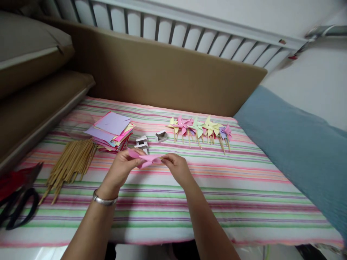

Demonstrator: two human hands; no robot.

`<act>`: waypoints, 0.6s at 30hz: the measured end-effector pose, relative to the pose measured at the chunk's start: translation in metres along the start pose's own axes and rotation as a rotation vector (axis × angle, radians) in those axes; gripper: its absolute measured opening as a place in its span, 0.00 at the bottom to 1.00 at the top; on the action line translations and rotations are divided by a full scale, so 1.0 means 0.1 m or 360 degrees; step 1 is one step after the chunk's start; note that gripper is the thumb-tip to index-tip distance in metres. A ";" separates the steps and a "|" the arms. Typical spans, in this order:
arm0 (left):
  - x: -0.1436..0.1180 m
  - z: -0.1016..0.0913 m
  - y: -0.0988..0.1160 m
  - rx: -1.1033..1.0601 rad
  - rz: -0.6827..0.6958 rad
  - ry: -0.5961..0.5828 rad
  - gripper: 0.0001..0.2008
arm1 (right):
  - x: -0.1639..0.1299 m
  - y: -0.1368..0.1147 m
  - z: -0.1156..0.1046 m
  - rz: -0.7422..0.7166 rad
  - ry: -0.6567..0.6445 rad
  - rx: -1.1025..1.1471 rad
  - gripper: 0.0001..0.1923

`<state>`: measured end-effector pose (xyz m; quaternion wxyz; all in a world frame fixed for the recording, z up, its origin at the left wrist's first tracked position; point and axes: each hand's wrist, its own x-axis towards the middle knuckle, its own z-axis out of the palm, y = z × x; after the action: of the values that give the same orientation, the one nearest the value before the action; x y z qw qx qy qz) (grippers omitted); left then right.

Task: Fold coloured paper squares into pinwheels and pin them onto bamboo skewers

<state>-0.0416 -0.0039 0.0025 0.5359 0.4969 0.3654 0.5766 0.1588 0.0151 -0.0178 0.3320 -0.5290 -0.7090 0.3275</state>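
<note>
A pink paper pinwheel (148,159) is held up over the striped cloth, between my two hands. My left hand (125,164) pinches its left side between thumb and fingers. At its right side, my right hand (176,167) has its fingertips closed on a thin wooden stick (161,157), of which only a short yellowish bit shows; the rest is hidden by the hand. Just beyond my left hand are two small open white boxes, one nearer (141,143) and one farther right (161,136); their contents are too small to make out.
Left lie a stack of coloured paper squares (110,126), a bundle of wooden sticks (71,160) and black-handled scissors (23,204). Several finished pinwheels (197,125) lie in a row at the back right. A brown board (162,72) stands behind the striped cloth (230,202).
</note>
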 end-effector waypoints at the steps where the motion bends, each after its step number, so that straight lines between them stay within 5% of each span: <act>1: 0.00 0.01 -0.01 0.0094 -0.0009 -0.0103 0.05 | -0.02 -0.08 -0.04 0.0016 0.0035 0.0153 0.10; 5: -0.01 0.09 -0.01 0.0298 0.0069 -0.0262 0.02 | -0.07 -0.32 -0.11 -0.0004 0.0061 0.0474 0.09; 18: -0.05 0.16 0.02 0.0579 0.0568 -0.0074 0.05 | -0.14 -0.49 -0.05 0.0028 0.0049 0.0831 0.08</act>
<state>-0.0274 -0.0105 0.0072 0.3356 0.6550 0.3571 0.5752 0.1399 -0.0093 0.0232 0.4654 -0.4364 -0.5906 0.4942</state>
